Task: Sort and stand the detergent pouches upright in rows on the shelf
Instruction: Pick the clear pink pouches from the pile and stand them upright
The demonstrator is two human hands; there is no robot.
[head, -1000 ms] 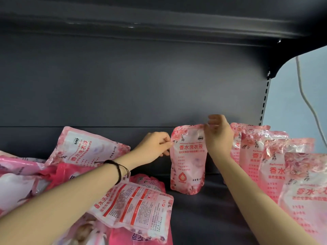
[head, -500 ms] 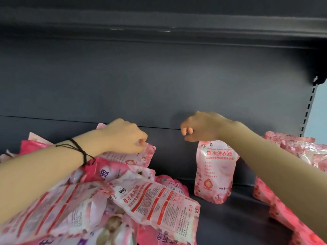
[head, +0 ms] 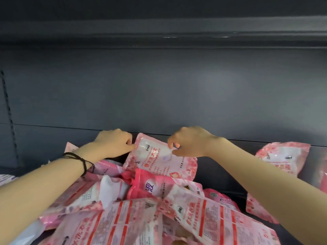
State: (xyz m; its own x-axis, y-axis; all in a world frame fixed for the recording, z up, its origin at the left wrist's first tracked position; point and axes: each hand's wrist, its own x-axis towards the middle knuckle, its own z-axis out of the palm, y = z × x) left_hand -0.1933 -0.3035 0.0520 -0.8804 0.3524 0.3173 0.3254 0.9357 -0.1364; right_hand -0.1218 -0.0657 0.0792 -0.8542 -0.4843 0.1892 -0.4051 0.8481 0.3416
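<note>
Since both hands are off the stood pouch [head: 283,160] (upright, far right on the shelf [head: 221,179]), work shifts to the heap [head: 123,218]: the left hand [head: 115,144] pinches the next pouch [head: 159,161] by its top corner, the right hand [head: 191,142] by its top edge, as it lies tilted on top.

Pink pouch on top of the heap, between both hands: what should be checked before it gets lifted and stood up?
1. Left hand grips the pouch at its top corner: ok.
2. Right hand pinches its upper edge: ok.
3. Pouch upright: not ok; it lies tilted on the heap.
4. Bare shelf floor right of the heap: ok.
5. Neighbouring pouch at the right stands steady: cannot tell; the forearm hides its middle.
</note>
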